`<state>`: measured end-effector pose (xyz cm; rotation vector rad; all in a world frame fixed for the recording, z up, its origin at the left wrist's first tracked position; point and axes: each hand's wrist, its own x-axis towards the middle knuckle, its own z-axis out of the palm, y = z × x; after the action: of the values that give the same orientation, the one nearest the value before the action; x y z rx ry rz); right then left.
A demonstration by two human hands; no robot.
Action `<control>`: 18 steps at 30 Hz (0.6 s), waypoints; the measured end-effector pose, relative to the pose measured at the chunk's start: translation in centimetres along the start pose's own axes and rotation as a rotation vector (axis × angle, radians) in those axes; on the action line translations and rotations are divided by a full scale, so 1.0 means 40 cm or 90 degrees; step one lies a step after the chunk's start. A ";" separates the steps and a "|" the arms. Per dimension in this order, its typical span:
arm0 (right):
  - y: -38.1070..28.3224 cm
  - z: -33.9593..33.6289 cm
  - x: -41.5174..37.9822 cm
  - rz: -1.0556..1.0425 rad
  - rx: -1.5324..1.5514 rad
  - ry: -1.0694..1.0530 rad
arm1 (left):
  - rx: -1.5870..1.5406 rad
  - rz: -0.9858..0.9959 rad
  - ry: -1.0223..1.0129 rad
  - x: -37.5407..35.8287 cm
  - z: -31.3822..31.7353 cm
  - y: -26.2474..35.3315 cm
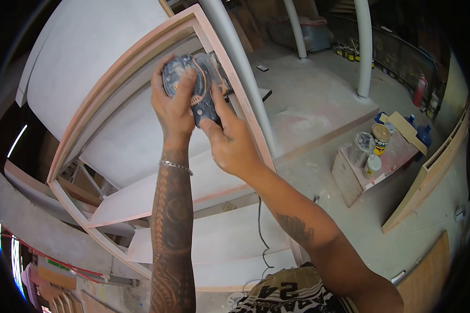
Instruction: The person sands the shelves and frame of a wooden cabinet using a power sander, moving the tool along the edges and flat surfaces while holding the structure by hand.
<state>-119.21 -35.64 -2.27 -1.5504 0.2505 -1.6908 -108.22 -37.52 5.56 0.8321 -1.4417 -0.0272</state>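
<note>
Both hands are on a dusty dark power sander (199, 78) with orange trim. My left hand (173, 107) wraps over its rounded top, thumb across the front. Lower down, my right hand (232, 141) grips the handle end. The sander lies at the upper corner of a curved, pinkish-edged shelf frame (125, 55); whether its pad touches the surface is hidden. White shelf panels (141, 141) span the frame below and left of the hands. A dark cord (261, 235) hangs beneath my right forearm.
A round pole (235, 57) rises just right of the frame. Farther right, paint cans (380, 138) stand on a low box (347, 177) beside a wooden board (410, 133). A panel (428, 172) leans at the far right. Behind are a fire extinguisher (419, 89) and a raised floor edge (329, 130).
</note>
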 end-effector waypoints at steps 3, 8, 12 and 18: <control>-0.012 0.008 0.070 0.012 -0.007 -0.003 | 0.015 0.060 0.013 0.073 0.004 0.010; -0.030 0.028 0.164 -0.010 -0.050 0.012 | 0.051 0.131 -0.020 0.167 -0.002 0.013; -0.065 0.030 0.200 0.057 -0.051 0.010 | -0.023 0.063 0.008 0.208 0.006 0.019; -0.065 0.031 0.218 0.042 -0.030 0.002 | -0.045 0.046 0.012 0.232 0.005 0.013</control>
<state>-118.46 -39.29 6.12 -1.5577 0.3424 -1.6466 -106.95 -41.80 13.72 0.7198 -1.4442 -0.0156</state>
